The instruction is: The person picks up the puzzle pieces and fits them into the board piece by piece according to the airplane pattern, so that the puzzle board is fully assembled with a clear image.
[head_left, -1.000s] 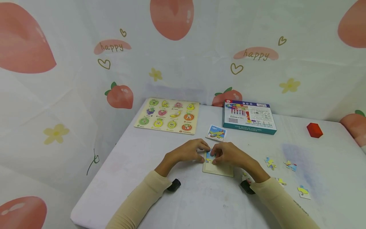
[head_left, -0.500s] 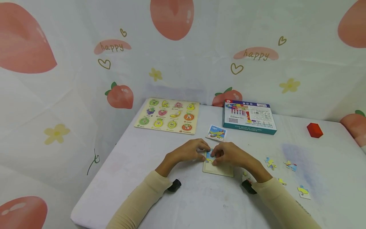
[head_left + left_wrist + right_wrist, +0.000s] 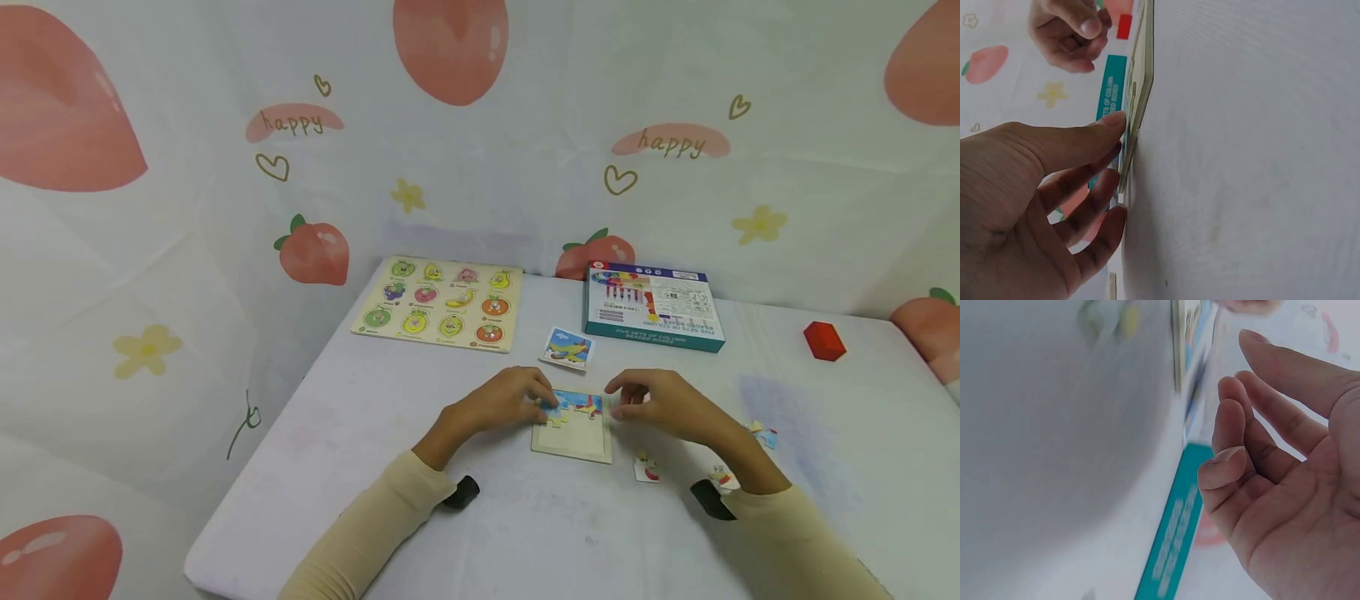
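A small wooden puzzle tray (image 3: 573, 446) lies on the white table, with joined jigsaw pieces (image 3: 588, 405) of blue sky, yellow and red along its far side and upper left. My left hand (image 3: 506, 398) is at the tray's left edge, its fingertips resting on the pieces there and hiding part of them. In the left wrist view, its thumb (image 3: 1088, 142) reaches the tray's edge. Just off the tray's right side, my right hand (image 3: 663, 404) hovers with loosely bent fingers and holds nothing. A picture card of a yellow plane (image 3: 567, 348) lies behind the tray.
Loose jigsaw pieces lie right of the tray: one near its corner (image 3: 647, 468), another by the right wrist (image 3: 723, 477), a third (image 3: 765, 434) partly behind the forearm. Farther back are a fruit knob puzzle (image 3: 512, 340), a teal-edged box (image 3: 652, 304) and a red block (image 3: 825, 341).
My right hand has let go of the pieces and moved right, off the tray, uncovering a red and blue piece at its far right. My left hand has shifted only slightly.
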Motion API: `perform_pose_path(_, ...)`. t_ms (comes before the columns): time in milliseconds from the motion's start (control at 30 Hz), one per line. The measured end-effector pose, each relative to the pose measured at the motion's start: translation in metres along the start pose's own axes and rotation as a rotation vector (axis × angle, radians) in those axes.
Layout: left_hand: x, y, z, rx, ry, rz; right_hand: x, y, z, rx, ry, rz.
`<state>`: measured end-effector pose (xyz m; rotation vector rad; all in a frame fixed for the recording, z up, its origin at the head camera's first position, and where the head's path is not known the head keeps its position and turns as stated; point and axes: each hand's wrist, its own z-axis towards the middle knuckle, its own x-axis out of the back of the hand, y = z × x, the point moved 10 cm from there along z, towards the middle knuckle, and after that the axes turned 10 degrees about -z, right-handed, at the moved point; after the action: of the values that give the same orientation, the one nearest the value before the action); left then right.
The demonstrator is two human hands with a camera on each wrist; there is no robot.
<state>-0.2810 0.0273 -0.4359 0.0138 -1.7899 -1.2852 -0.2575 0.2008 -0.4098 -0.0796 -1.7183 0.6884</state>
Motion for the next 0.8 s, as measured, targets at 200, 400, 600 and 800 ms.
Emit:
perform_pose_path(200,-0.001,-0.004,0.001,0.047,0.014,-0.020,0.020,0.037,-0.027,-0.122,0.025,-0.025)
perform_pose_path(400,0.000,-0.005,0.001,0.097,0.040,-0.049,0.038,0.077,-0.053,-0.202,0.045,-0.076)
perform_pose_path(600,0.000,-0.004,0.005,0.128,0.061,-0.034,0.049,0.113,-0.072,-0.266,0.032,-0.107)
perform_pose_path(800,-0.001,-0.006,0.007,0.157,0.068,-0.031,0.049,0.135,-0.081,-0.292,0.009,-0.106)
